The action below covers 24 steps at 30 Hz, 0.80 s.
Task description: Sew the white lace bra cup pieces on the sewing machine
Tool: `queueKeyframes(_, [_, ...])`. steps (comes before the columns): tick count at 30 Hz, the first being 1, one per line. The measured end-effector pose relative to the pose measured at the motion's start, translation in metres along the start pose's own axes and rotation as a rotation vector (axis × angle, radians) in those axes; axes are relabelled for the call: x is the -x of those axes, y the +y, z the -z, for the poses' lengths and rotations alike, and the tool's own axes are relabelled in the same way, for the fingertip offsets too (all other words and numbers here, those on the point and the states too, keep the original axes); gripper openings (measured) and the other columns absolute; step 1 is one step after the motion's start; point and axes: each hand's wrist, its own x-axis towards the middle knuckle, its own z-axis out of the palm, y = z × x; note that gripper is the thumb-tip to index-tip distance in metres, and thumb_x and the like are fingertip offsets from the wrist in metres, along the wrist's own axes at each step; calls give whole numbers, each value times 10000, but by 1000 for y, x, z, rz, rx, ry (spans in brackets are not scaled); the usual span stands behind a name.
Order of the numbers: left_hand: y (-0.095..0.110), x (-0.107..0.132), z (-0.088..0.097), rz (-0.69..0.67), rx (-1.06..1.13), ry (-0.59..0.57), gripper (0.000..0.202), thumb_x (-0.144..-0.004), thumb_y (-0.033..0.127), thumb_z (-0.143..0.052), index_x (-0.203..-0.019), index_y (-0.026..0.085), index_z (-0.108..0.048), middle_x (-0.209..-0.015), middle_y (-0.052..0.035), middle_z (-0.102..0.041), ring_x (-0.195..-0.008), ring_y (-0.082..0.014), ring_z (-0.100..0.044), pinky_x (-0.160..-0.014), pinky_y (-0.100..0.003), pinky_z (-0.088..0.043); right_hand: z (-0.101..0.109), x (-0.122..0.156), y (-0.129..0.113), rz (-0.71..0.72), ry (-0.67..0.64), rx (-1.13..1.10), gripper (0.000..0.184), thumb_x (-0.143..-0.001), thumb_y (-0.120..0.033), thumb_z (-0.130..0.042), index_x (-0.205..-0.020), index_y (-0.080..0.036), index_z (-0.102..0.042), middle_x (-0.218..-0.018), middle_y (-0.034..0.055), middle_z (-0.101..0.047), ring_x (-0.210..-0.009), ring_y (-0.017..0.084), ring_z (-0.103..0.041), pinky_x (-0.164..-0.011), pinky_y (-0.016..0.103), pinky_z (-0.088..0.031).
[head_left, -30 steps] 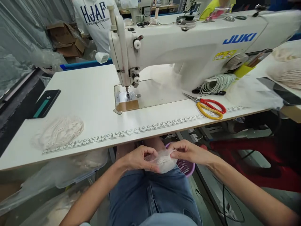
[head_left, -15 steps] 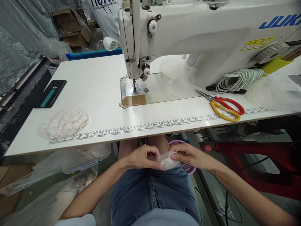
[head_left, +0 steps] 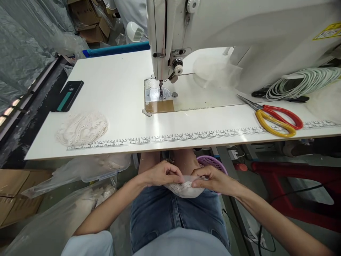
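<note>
Over my lap, a sheer white piece of fabric with a lace strip [head_left: 185,190] is stretched between my two hands. My left hand [head_left: 166,174] pinches its left side between thumb and fingers. On the other side, my right hand [head_left: 210,179] grips the fabric's right edge, thumb on top. Both hands are just below the table's front edge. Beyond them stands a white sewing machine [head_left: 213,28], its needle area [head_left: 161,90] above the metal plate. A bundle of white lace trim [head_left: 84,128] lies on the left of the white table [head_left: 119,81].
Red-and-yellow-handled scissors [head_left: 277,119] lie at the table's right, near a coil of pale cord [head_left: 301,85]. A dark phone-like object [head_left: 69,96] rests at the left. A purple basket [head_left: 211,161] stands below the table. Another person's clothing [head_left: 130,14] shows behind the machine.
My left hand has closed onto the fabric, which is now spread wider between both hands, showing more of the lace. The camera view has shifted, moving the machine up and right.
</note>
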Motion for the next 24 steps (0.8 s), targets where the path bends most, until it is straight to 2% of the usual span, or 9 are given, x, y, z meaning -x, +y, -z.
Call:
queueKeyframes(4, [-2,13,5,92,-2,-27,367,-674,439,-727,-857,121,-711,-768,-50,-681,-701,-135,-587,-658,-218,-449,1,0,2,-15,14,-88,305,-758,-434,-669,-782,-131,-677,-692,14,-584,-639,120,-509,-578,227,-377])
queueKeyframes(8, [-7,25,7,165,-66,-8,293,-650,335,-761,-842,119,-716,-735,-37,-693,-676,-134,-606,-649,-213,-465,5,3,1,-35,38,-92,287,-744,-428,-687,-751,-141,-672,-663,9,-573,-633,124,-507,-586,240,-390])
queueKeyframes(11, [-6,30,5,150,-117,7,231,-691,297,-730,-844,124,-725,-735,-34,-703,-688,-132,-620,-649,-198,-468,5,5,3,-50,36,-63,296,-751,-442,-678,-723,-148,-665,-638,5,-551,-626,123,-492,-565,238,-376])
queueKeyframes(16, [-1,35,5,104,-135,-86,177,-760,275,-667,-860,146,-735,-805,-31,-722,-756,-135,-637,-686,-185,-471,4,6,8,-57,-22,-48,296,-770,-444,-659,-767,-149,-679,-624,11,-536,-612,124,-475,-517,225,-359])
queueKeyframes(24, [-12,38,12,114,-94,-104,224,-801,291,-624,-964,172,-720,-924,-24,-720,-860,-142,-639,-785,-210,-479,3,0,8,-47,-44,-31,270,-785,-427,-654,-768,-159,-679,-652,6,-538,-613,111,-454,-548,226,-361])
